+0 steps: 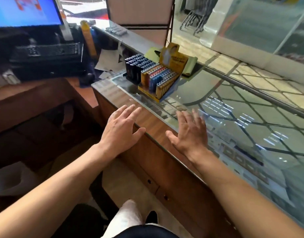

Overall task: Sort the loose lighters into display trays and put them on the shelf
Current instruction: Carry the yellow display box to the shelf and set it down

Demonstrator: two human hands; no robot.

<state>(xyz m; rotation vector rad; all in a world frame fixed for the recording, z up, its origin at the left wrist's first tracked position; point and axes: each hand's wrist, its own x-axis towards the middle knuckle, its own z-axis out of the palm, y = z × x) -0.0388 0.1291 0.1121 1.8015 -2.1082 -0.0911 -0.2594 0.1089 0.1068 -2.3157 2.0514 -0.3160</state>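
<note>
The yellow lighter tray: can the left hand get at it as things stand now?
Probably yes. The left hand is open and holds nothing, and only bare counter lies between it and the tray.

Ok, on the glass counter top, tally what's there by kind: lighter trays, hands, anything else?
Lighter trays: 2, a black-lighter tray and a yellow tray of mixed-colour lighters
Hands over the near edge: 2, left hand, right hand, both empty
Yellow-green pad behind the trays: 1
Total: 5
</note>
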